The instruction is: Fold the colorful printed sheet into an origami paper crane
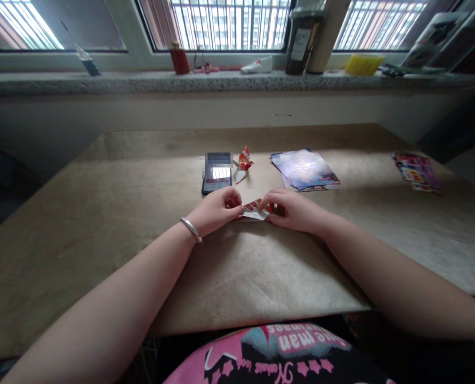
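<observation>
Between my hands, just above the table, is a small folded piece of printed paper (255, 211), red and orange on one face and white on the other. My left hand (221, 209), with a silver bangle at the wrist, pinches its left corner between thumb and fingers. At the right end, my right hand (293, 209) grips the paper with thumb below and fingers above, hiding part of it. Beyond them stands a small folded paper figure (244, 164) in red, orange and white. A phone (217, 184) with a lit screen lies left of that figure.
A stack of glossy printed sheets (307, 169) rests right of centre. Several colourful printed papers (417, 172) lie near the table's right edge. The tan-covered table (101, 234) meets a wall below a stone windowsill (141, 82), which holds a red container (179, 60), a dark jar (300, 45) and a yellow item (364, 64).
</observation>
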Demonstrator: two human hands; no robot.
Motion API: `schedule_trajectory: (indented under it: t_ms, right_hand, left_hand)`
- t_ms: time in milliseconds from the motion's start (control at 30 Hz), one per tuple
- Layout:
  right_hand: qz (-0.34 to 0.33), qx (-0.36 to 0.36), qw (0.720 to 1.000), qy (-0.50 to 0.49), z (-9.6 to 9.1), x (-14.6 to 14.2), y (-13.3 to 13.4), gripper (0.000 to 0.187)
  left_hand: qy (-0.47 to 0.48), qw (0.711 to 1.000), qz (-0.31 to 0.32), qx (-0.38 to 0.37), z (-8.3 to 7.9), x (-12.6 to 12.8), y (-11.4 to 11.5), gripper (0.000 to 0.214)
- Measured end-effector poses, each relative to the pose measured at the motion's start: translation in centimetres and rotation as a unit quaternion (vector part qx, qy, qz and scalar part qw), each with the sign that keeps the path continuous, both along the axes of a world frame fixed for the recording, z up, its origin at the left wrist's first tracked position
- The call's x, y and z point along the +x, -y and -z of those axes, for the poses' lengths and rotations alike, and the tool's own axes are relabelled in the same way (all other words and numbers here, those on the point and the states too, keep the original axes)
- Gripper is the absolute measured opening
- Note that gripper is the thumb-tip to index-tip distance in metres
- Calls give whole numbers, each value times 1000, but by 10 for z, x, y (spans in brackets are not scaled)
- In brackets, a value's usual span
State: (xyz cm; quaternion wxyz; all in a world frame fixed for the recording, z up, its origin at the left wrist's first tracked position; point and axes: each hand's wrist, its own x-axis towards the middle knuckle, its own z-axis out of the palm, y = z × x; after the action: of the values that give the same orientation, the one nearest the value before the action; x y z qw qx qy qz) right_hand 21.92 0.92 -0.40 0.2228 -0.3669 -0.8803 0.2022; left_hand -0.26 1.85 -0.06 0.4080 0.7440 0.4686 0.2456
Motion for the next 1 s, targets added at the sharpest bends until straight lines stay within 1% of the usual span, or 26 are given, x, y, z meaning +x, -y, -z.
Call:
schedule_trajectory:
  t_ms: [67, 133, 233, 333, 400, 500, 567, 667, 800, 1000]
  right_hand:
    - [20, -17, 1000, -17, 0, -1, 0, 18]
    - [42, -39, 997, -44, 1, -3, 1, 13]
    - [81, -93, 988, -92, 2, -6, 1, 10]
    - [116, -143, 975, -125, 2, -8, 2, 14]
    - [132, -165, 967, -139, 3, -9, 1, 18]
    - [144, -190, 958, -157, 5, -10, 0, 21]
    - [144, -202, 956, -157, 7, -10, -1, 21]
    - [146, -176, 965, -128, 9, -11, -2, 17]
    - [136, -84, 985, -61, 9, -12, -3, 7]
    - [98, 16, 995, -26, 12, -12, -8, 6]
  left_hand:
    - [41, 999, 4, -10, 2, 0, -1, 12]
    - [63, 998, 7, -2, 3, 0, -2, 10]
    - [86, 996, 6, 5, 3, 1, -2, 6]
    - [62, 998, 4, 21, -1, 0, -1, 9]
    - [40, 999, 16, 25, -4, 0, 0, 15]
    - [1, 999, 40, 36, -6, 0, 2, 25]
    - [-38, 996, 46, 67, -5, 1, 2, 26]
    - [-86, 987, 35, 134, -3, 3, 2, 15]
    - [-142, 964, 44, 219, 1, 3, 1, 9]
    - [-180, 939, 52, 289, 12, 2, -4, 9]
